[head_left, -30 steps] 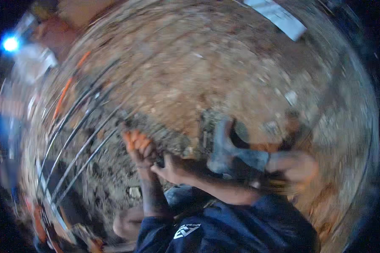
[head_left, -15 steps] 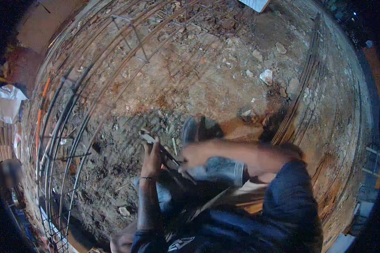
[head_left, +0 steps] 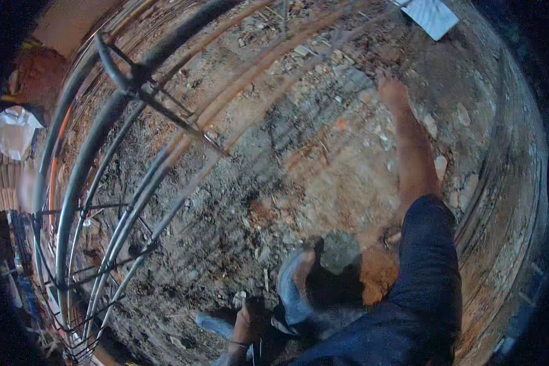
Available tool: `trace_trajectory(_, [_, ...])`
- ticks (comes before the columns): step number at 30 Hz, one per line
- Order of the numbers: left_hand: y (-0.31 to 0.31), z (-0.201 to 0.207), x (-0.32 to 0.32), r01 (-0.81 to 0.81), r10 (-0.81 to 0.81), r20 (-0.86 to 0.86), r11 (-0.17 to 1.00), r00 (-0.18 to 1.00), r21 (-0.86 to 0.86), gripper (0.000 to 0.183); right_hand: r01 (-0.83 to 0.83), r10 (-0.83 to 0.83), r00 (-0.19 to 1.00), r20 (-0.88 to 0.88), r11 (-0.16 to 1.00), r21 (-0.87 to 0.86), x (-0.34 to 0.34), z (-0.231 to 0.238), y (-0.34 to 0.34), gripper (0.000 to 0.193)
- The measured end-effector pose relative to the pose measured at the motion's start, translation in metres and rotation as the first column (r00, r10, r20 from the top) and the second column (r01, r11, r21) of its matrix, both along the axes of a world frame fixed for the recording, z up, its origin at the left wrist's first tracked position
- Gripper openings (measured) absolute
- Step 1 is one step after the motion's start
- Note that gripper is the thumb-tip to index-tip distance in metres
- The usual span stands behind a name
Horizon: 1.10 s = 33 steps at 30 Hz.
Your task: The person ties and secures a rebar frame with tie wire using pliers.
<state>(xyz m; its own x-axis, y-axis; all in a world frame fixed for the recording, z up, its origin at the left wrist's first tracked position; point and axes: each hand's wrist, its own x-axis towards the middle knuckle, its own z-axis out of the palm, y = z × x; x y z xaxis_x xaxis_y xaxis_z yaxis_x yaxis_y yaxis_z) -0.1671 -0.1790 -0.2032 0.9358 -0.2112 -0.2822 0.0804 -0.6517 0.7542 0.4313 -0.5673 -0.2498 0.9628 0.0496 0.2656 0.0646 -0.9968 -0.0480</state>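
My right arm stretches far forward over the ground. Its hand [head_left: 392,91] is near a long rusty bar and the small debris at the far side; its fingers are smeared, so what they touch does not show. Low in the view, close to my legs, my left hand [head_left: 248,320] is closed around a metal tool [head_left: 240,299]. Only the tool's pale tip shows above the fist; the rest is hidden in shadow. To the left runs a long rebar cage [head_left: 107,125], its bars tied with thinner cross-pieces [head_left: 183,125].
Stony soil [head_left: 341,183] spreads between the cage and my feet. A pale flat sheet [head_left: 432,17] lies at the far right. Beyond the cage are a white bag [head_left: 15,131] and an orange bar [head_left: 53,177]. Long thin rods [head_left: 500,146] lie along the right.
My right hand has left the left hand and reached far forward. My left hand has dropped lower with the tool. The view has shifted, with the cage appearing larger.
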Motion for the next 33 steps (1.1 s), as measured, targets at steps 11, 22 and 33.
trace_trajectory(11, [-0.010, 0.047, 0.022, -0.085, 0.085, 0.014, 0.937, 0.996, 0.338, 0.029, -0.260, 0.311, 0.935, 0.169, 0.928, -0.267, -0.031, -0.019, 0.024, 0.038])
trace_trajectory(22, [-0.018, 0.147, 0.021, -0.365, 0.412, 0.083, 0.870, 0.907, -0.331, 0.082, 0.092, 0.869, 0.446, -0.213, 0.192, 0.977, -0.427, 0.194, 0.225, 0.026])
trace_trajectory(33, [0.033, 0.152, -0.084, -0.155, 0.793, -0.153, -0.076, 0.589, -0.985, 0.080, 0.723, 0.767, 0.606, -0.210, -0.421, 0.548, -0.543, 0.227, 0.365, 0.011])
